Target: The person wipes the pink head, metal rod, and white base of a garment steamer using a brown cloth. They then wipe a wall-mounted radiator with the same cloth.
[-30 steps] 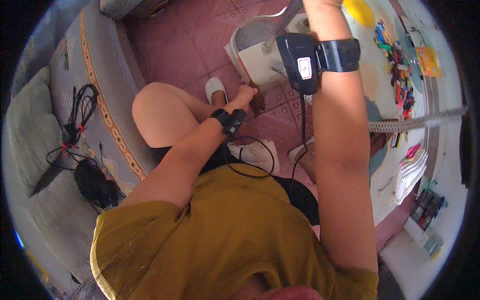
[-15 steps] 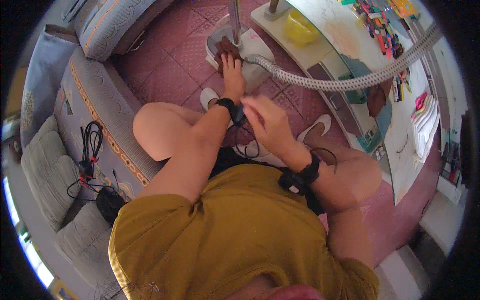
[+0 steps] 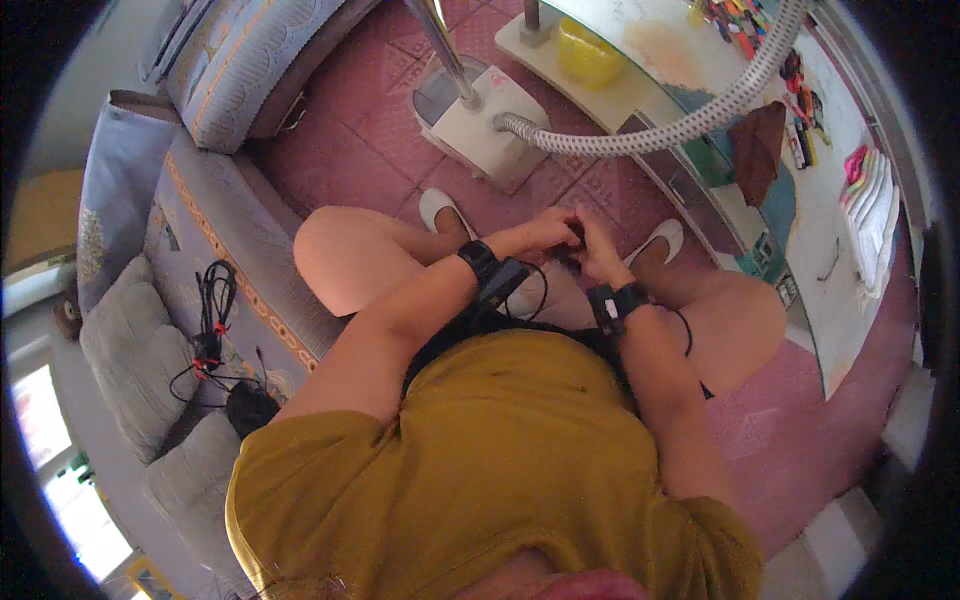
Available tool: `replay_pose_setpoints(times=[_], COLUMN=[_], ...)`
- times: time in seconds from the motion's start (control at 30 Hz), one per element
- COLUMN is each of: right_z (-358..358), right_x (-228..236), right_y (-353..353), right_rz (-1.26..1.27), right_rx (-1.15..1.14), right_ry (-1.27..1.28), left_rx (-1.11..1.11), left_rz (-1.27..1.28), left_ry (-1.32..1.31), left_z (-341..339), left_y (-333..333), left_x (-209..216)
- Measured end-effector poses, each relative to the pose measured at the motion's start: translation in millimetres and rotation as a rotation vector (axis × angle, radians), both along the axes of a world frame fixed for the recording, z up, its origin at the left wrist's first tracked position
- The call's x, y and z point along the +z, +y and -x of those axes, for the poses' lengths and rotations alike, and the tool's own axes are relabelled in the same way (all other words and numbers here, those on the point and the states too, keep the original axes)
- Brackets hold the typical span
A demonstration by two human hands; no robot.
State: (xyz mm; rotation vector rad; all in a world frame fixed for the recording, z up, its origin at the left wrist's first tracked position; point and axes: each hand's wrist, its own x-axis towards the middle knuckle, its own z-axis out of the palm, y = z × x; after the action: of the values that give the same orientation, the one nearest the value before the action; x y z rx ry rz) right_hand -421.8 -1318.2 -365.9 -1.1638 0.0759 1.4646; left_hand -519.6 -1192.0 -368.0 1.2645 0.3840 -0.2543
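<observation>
My left hand (image 3: 548,232) and my right hand (image 3: 597,248) meet between my knees, fingers closed together. Something small and dark shows between them, too hidden to name. Black straps circle both wrists, and a black box (image 3: 503,283) with a thin cable hangs by the left one. Just beyond my hands stands a white appliance base (image 3: 490,130) with a clear grey tank, like a garment steamer. A metal pole (image 3: 445,50) rises from it, and a grey ribbed hose (image 3: 640,138) curves off to the right.
A glass-topped table (image 3: 815,260) on the right bears pens, a brown cloth (image 3: 758,150) and folded white cloths (image 3: 872,215). On its lower shelf sits a yellow bag (image 3: 588,52). At left, a grey sofa (image 3: 235,230) holds a bundled black cable (image 3: 212,310). My white shoes (image 3: 440,208) rest on red tiles.
My left hand has drawn back from the appliance to meet my right hand. The brown cloth that lay under it no longer shows on the base. My view has shifted slightly.
</observation>
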Motion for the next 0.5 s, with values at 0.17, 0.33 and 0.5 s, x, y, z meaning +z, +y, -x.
replay_pose_setpoints(times=[0.17, 0.33, 0.5], right_z=[-20.7, -72.3, -113.8], right_x=[-10.7, -20.6, -2.0], right_y=[31.4, 51.6, 108.9], right_rz=[-0.093, -0.230, -0.558], right_rx=[-0.122, -0.035, -0.101], right_ry=[0.017, -0.660, -0.857], left_rx=[0.120, 0.561, 1.107], left_rz=[-0.343, -0.920, -0.951], left_ry=[-0.070, 0.042, -0.438], left_z=[3.8, 31.7, 20.4], left_y=[34.0, 124.5, 178.8], left_x=[60.9, 165.3, 235.0])
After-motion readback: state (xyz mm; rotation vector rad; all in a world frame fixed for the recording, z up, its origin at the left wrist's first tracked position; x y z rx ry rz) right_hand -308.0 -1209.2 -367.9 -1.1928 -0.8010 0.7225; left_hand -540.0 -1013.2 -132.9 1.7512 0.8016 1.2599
